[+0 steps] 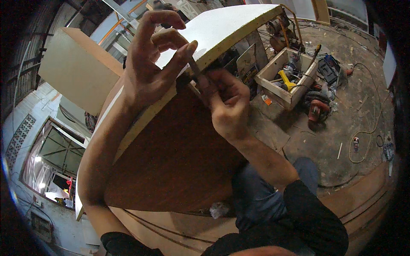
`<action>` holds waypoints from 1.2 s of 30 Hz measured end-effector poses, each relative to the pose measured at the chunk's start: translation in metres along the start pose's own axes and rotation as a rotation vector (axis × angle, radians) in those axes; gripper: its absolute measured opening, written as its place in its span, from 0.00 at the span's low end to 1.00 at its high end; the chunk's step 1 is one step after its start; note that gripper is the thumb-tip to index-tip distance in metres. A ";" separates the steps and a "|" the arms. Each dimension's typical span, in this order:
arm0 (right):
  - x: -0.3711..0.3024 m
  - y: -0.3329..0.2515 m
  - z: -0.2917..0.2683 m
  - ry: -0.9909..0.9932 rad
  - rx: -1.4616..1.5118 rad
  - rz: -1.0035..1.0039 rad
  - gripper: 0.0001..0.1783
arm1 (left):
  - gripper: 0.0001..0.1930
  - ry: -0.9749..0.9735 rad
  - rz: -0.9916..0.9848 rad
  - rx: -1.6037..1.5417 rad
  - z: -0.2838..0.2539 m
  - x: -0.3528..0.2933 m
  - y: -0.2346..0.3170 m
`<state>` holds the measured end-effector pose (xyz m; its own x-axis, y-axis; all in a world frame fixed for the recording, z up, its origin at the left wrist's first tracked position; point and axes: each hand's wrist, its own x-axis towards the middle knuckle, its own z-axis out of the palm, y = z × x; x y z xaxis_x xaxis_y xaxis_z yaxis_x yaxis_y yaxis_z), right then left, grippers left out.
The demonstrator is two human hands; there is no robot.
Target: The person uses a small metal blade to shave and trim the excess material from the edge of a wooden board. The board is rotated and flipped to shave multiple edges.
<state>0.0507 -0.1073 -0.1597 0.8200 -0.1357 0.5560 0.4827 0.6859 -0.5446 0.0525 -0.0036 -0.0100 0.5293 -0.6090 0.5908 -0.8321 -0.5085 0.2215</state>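
Observation:
My left hand [156, 59] is raised over the edge of a large white-topped panel [230, 25]. Its thumb meets a curled finger at the upper end of a thin, flat, dark grey strip [193, 66]. Closed around the lower part of that strip is my right hand [228, 102], just below the panel's yellowish edge. What kind of piece the strip is cannot be made out. Beneath both hands the panel's brown side [171, 153] slopes down toward my knees. A dark gap shows at the panel's corner behind the strip.
A wooden box [284, 96] at the right holds tools, among them a yellow-handled one [287, 81]. Beside it lie a red power tool [317, 111] and a looped cord [356, 149]. A machine [279, 30] stands behind. Left is a pale boxy panel [81, 70].

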 end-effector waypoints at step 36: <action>0.004 0.006 -0.007 -0.044 -0.162 -0.179 0.04 | 0.23 0.091 0.038 0.160 -0.011 -0.003 0.006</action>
<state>0.0596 -0.1083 -0.1651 0.7044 -0.2113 0.6776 0.6652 0.5293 -0.5266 0.0439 0.0012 -0.0020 0.4749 -0.5752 0.6660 -0.8103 -0.5810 0.0760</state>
